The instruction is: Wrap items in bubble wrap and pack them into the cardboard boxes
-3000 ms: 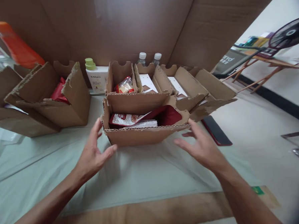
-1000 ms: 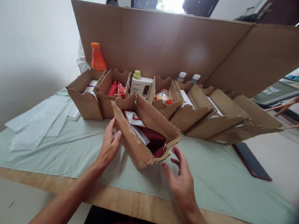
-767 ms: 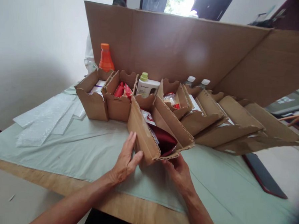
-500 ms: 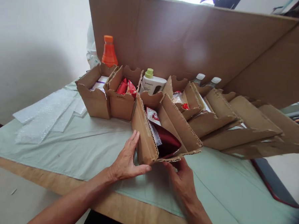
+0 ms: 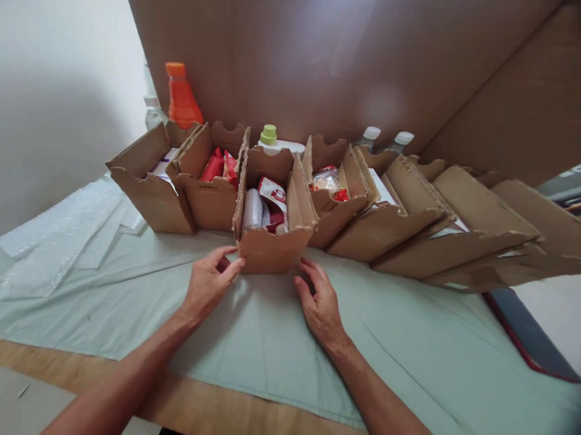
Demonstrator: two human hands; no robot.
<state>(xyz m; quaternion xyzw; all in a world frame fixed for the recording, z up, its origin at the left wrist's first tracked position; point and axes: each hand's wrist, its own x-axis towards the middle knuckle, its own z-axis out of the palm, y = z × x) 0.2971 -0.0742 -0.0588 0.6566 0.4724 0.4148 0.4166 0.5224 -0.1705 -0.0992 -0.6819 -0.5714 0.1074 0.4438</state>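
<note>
Worktop [image 5: 232, 402]: bare wood along the near edge, pale green cloth [image 5: 258, 336] behind it. Directly on the cloth: strips of bubble wrap [image 5: 60, 236] at left, row of open-topped cardboard bins [image 5: 275, 252].

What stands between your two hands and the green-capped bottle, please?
The cardboard box holding the red-and-white packet stands there, as the head view shows.

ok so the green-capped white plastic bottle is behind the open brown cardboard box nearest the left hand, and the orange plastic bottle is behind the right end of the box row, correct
No, the orange plastic bottle is behind the left end, as the head view shows. The green-capped white plastic bottle is indeed behind the open brown cardboard box nearest the left hand.
</note>
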